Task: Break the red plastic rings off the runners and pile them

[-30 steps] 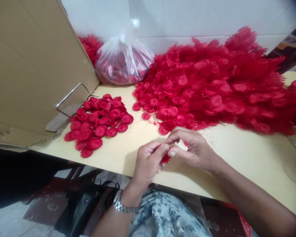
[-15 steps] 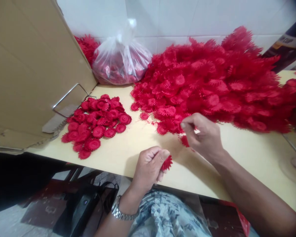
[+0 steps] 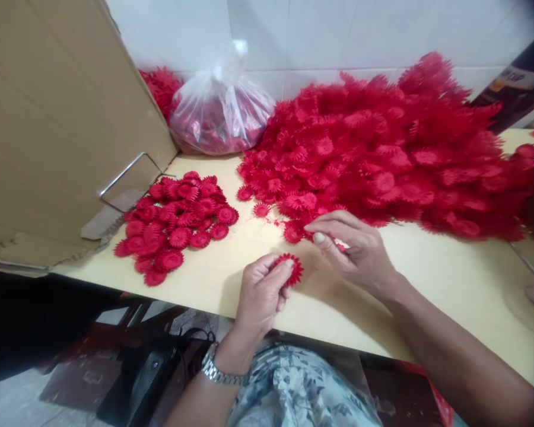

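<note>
Near the front edge of the table, my left hand (image 3: 260,290) is closed with the thumb pressed on a red flower piece (image 3: 295,270), round with a jagged, petal-like rim. To its right and slightly farther back, my right hand (image 3: 351,246) hovers above the tabletop, fingers bent and thumb drawn in towards the index finger. What it pinches, if anything, is hidden; a bit of red shows beneath the fingers. Just behind the right hand spreads a large heap of red flower pieces (image 3: 382,154). A smaller pile of similar pieces (image 3: 178,225) lies to the left.
A knotted clear plastic bag (image 3: 222,118) of red pieces stands by the wall. On the left rises a cardboard box (image 3: 62,118), with a metal wire handle (image 3: 122,178) beside it. The pale yellow table (image 3: 360,320) ends close to my lap.
My left hand has risen slightly and turned the flower piece so more of its face shows. My right hand has come left and a little down, nearer to it.
</note>
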A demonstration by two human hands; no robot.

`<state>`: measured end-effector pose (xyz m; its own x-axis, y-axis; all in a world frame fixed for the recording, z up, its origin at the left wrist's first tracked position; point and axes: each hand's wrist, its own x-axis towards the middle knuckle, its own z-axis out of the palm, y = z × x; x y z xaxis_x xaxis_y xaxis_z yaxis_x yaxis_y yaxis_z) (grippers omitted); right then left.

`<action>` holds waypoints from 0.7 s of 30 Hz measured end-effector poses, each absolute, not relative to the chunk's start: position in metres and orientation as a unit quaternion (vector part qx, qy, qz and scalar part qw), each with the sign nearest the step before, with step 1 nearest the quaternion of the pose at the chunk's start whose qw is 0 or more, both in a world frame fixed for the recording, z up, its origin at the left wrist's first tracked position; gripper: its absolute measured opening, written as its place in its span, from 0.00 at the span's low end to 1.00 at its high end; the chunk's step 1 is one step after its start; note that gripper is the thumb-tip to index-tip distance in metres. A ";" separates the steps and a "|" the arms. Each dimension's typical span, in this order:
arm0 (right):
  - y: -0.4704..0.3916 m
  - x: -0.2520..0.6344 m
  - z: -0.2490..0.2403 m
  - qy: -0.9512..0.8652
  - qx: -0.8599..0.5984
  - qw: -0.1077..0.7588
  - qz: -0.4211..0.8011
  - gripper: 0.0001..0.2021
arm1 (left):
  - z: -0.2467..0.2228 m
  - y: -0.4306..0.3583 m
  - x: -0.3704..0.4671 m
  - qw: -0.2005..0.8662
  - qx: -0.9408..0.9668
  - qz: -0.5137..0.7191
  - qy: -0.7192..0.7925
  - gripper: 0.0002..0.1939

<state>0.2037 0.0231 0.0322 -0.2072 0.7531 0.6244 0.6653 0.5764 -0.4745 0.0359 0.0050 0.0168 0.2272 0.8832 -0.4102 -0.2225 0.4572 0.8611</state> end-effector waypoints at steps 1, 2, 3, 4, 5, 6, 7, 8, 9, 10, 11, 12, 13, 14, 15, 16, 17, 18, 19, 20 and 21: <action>0.021 0.201 0.033 -0.776 -0.447 0.434 0.095 0.07 | 0.017 0.005 0.037 0.700 0.351 0.394 0.481 0.15; 0.018 0.199 0.034 -0.777 -0.435 0.436 0.135 0.07 | 0.017 0.005 0.037 0.695 0.362 0.397 0.478 0.16; 0.017 0.196 0.035 -0.775 -0.422 0.438 0.169 0.07 | 0.017 0.006 0.038 0.688 0.374 0.402 0.474 0.17; 0.015 0.195 0.035 -0.774 -0.410 0.441 0.197 0.07 | 0.017 0.006 0.038 0.679 0.388 0.408 0.471 0.19; 0.014 0.193 0.035 -0.773 -0.399 0.444 0.218 0.07 | 0.017 0.007 0.039 0.670 0.404 0.412 0.467 0.20; 0.014 0.192 0.034 -0.773 -0.390 0.444 0.230 0.06 | 0.017 0.007 0.039 0.663 0.419 0.413 0.463 0.21; 0.013 0.191 0.034 -0.776 -0.386 0.440 0.234 0.06 | 0.017 0.008 0.039 0.659 0.432 0.410 0.460 0.22; 0.014 0.190 0.033 -0.781 -0.383 0.433 0.234 0.07 | 0.017 0.008 0.040 0.658 0.441 0.405 0.458 0.22; 0.014 0.190 0.032 -0.787 -0.382 0.425 0.233 0.07 | 0.016 0.008 0.040 0.659 0.445 0.399 0.458 0.22; 0.014 0.190 0.032 -0.793 -0.380 0.416 0.230 0.07 | 0.015 0.008 0.041 0.660 0.446 0.394 0.459 0.22; 0.014 0.190 0.031 -0.799 -0.379 0.408 0.228 0.07 | 0.013 0.008 0.041 0.661 0.445 0.390 0.462 0.23; 0.014 0.190 0.031 -0.803 -0.378 0.401 0.225 0.06 | 0.012 0.007 0.041 0.662 0.444 0.388 0.462 0.24; 0.014 0.190 0.031 -0.808 -0.379 0.394 0.220 0.05 | 0.011 0.007 0.040 0.663 0.444 0.388 0.462 0.24; 0.014 0.190 0.031 -0.813 -0.380 0.390 0.208 0.05 | 0.010 0.006 0.040 0.663 0.447 0.387 0.459 0.25; 0.014 0.190 0.031 -0.816 -0.382 0.388 0.191 0.06 | 0.010 0.006 0.039 0.663 0.451 0.386 0.456 0.25; 0.014 0.190 0.031 -0.819 -0.384 0.390 0.171 0.06 | 0.010 0.005 0.038 0.665 0.455 0.382 0.453 0.25; 0.014 0.190 0.031 -0.822 -0.384 0.394 0.149 0.06 | 0.010 0.005 0.037 0.668 0.458 0.375 0.451 0.24; 0.015 0.190 0.031 -0.822 -0.386 0.399 0.127 0.06 | 0.011 0.004 0.036 0.673 0.460 0.366 0.450 0.23; 0.016 0.192 0.031 -0.818 -0.393 0.408 0.102 0.06 | 0.011 0.003 0.035 0.678 0.462 0.353 0.450 0.22; 0.017 0.195 0.031 -0.808 -0.409 0.417 0.074 0.06 | 0.012 0.001 0.034 0.682 0.465 0.340 0.451 0.22; 0.020 0.199 0.031 -0.794 -0.434 0.424 0.040 0.07 | 0.013 0.000 0.033 0.686 0.466 0.328 0.453 0.22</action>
<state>0.1995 0.0196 0.0305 -0.2643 0.7226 0.6387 0.6544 0.6209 -0.4316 0.0333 -0.0002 0.0128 0.3751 0.8719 -0.3147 -0.0282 0.3500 0.9363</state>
